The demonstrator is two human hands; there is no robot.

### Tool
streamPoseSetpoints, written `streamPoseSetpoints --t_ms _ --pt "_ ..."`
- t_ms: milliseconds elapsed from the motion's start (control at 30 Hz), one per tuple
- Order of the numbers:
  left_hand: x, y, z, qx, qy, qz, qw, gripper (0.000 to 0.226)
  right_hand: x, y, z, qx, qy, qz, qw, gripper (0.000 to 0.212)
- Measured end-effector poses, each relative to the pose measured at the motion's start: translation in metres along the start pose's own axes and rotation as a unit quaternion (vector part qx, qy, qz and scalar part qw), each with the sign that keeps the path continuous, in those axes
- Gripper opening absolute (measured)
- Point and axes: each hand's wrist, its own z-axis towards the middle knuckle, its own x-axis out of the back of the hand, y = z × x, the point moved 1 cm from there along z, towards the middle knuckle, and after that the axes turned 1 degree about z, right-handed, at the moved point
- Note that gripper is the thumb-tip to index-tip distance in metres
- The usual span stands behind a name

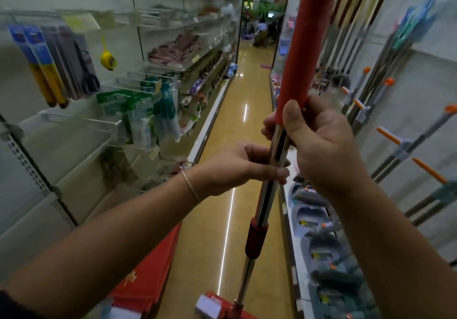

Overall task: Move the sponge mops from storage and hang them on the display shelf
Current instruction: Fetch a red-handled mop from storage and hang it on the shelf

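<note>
I hold one sponge mop upright in the middle of a shop aisle. Its long red foam grip [306, 37] runs up out of the picture, and a chrome pole [264, 197] with a dark red collar [256, 241] drops to the mop head [222, 307] at the bottom edge. My right hand [319, 135] grips the pole just under the red grip. My left hand [237, 168] holds the chrome pole a little lower, fingers curled round it. The display shelf [405, 111] on the right carries several hanging mops with orange-tipped handles.
Shelving on the left holds hooks with packaged goods [146, 111] and a yellow tape measure [108, 59]. Red boxes [148, 269] lie low on the left by the floor. Grey mop buckets [321, 247] line the bottom right shelf. The glossy aisle floor [237, 126] runs ahead.
</note>
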Motion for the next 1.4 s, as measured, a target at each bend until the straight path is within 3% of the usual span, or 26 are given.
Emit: streamPoseSetpoints --t_ms 300,400,500,667,767,933,1000,1400 --pt "0.08 0.004 0.035 -0.007 0.141 0.009 0.99 0.028 -0.025 0.025 0.107 0.035 -0.042 0.033 0.998 0.028" --pt "0.101 0.003 0.043 -0.01 0.181 0.022 0.983 0.02 -0.03 0.036 0.141 0.053 -0.072 0.056 0.994 0.02" --pt "0.126 0.008 0.054 -0.018 0.234 0.042 0.971 0.028 -0.036 0.048 0.182 0.066 -0.114 0.077 0.988 0.02" --pt "0.17 0.015 0.072 -0.044 0.349 0.066 0.934 0.022 -0.054 0.062 0.25 0.1 -0.195 0.13 0.967 0.013" --pt "0.193 0.022 0.073 -0.02 0.403 0.089 0.911 0.028 -0.069 0.068 0.281 0.121 -0.248 0.133 0.952 0.009" --pt "0.217 0.025 0.056 0.025 0.471 0.099 0.876 0.017 -0.103 0.079 0.31 0.152 -0.343 0.149 0.915 0.007" --pt "0.222 0.023 0.045 0.032 0.499 0.1 0.86 0.024 -0.12 0.082 0.315 0.162 -0.368 0.154 0.902 0.007" --pt "0.256 0.04 -0.018 0.072 0.613 0.126 0.777 0.016 -0.22 0.074 0.323 0.157 -0.378 0.238 0.881 0.007"
